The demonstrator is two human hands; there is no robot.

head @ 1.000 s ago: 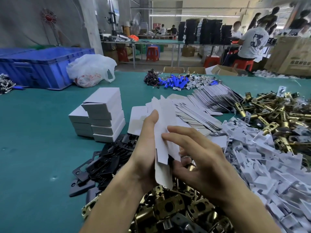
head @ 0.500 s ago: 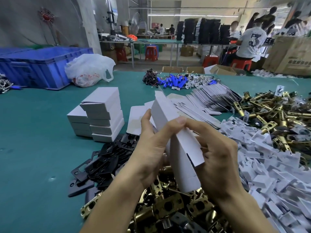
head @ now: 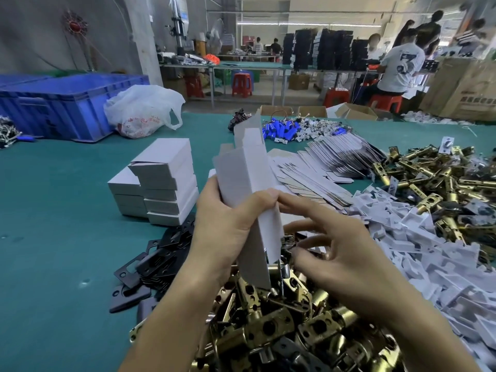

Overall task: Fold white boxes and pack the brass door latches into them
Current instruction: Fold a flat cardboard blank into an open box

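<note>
My left hand grips a half-opened white box, held upright and tilted over a pile of brass door latches at the near edge. My right hand is beside it with fingers spread: the index fingertip touches the box by my left thumb, and the lower fingers hang loosely curled just above the latches, holding nothing that I can see. Flat white box blanks lie fanned out behind. A stack of folded white boxes stands to the left.
More brass latches and white plastic inserts cover the right side of the green table. Black strike plates lie left of my arms. A blue crate, a plastic bag and small blue parts sit farther back.
The flat blank has been opened into a box shape and raised more upright in my left hand. My right hand has let go of it and dropped toward the latches.
</note>
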